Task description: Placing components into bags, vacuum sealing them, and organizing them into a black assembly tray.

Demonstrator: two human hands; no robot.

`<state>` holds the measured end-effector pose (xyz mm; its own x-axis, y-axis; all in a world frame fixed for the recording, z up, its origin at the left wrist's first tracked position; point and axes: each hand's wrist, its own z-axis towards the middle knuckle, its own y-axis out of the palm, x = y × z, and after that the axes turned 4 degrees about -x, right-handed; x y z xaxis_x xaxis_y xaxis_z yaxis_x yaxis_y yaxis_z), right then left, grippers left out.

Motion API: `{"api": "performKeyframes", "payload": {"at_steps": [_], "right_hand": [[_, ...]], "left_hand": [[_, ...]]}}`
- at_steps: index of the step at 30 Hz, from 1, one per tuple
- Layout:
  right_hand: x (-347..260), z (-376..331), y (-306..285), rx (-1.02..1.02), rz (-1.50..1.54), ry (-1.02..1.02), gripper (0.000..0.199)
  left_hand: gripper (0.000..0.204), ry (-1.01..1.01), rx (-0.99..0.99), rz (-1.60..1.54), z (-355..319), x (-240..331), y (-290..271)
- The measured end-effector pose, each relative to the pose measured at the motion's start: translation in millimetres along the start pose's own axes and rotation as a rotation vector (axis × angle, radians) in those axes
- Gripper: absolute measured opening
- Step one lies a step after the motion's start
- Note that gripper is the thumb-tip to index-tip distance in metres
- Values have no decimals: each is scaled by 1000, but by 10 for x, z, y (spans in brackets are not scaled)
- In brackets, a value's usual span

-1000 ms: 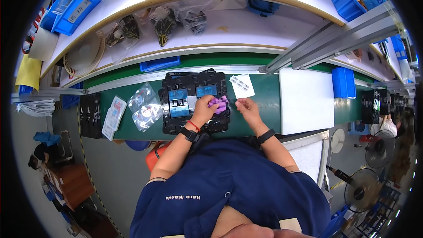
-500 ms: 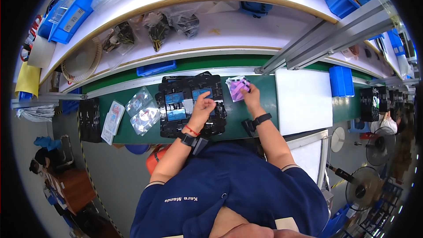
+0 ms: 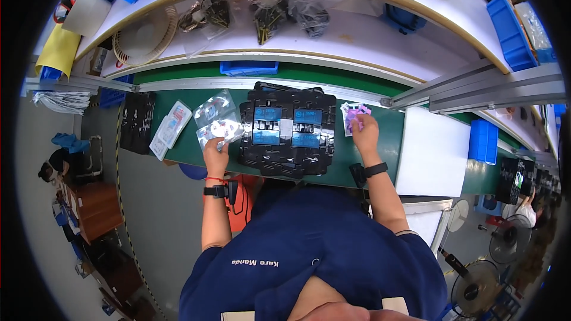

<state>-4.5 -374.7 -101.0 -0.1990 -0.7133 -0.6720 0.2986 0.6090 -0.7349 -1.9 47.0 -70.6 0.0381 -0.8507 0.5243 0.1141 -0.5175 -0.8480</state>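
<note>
A black plastic tray (image 3: 285,157) lies on the green work surface in front of me, with several blue-labelled pieces (image 3: 306,117) in its recesses. To its left, my left hand (image 3: 216,157) is at the near edge of a clear plastic bag (image 3: 217,110), thumb and fingers closed on it. Small items inside the bag are too blurred to name. On the tray's right, my right hand (image 3: 366,137) is closed on a pink-and-purple packet (image 3: 355,120). The packet's near part is hidden by the fingers.
Flat white-and-red packs (image 3: 171,129) lie left of the bag, beside black trays (image 3: 138,122). A white board (image 3: 433,151) and blue bin (image 3: 483,141) stand to the right. Across the back runs a white shelf (image 3: 357,38), with a metal post (image 3: 452,86) at its right.
My left hand has moved left from over the tray to the clear bag's near edge. My right hand stays at the packet. The whole view has shifted, so the bench sits farther right.
</note>
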Motion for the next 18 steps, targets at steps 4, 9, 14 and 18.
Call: {"api": "performKeyframes", "payload": {"at_steps": [4,9,14,18], "right_hand": [[-567,-210,18,-254,119,-127,19],[-687,-349,258,-101,-34,-77,33],[-538,-422,374,-263,18,417,47],[-423,-482,379,-218,79,389,44]], "left_hand": [[19,111,-62,-33,95,-61,62],[24,20,-294,-256,130,94,195],[28,85,-359,-311,97,69,317],[29,86,-374,-335,129,27,317]]}}
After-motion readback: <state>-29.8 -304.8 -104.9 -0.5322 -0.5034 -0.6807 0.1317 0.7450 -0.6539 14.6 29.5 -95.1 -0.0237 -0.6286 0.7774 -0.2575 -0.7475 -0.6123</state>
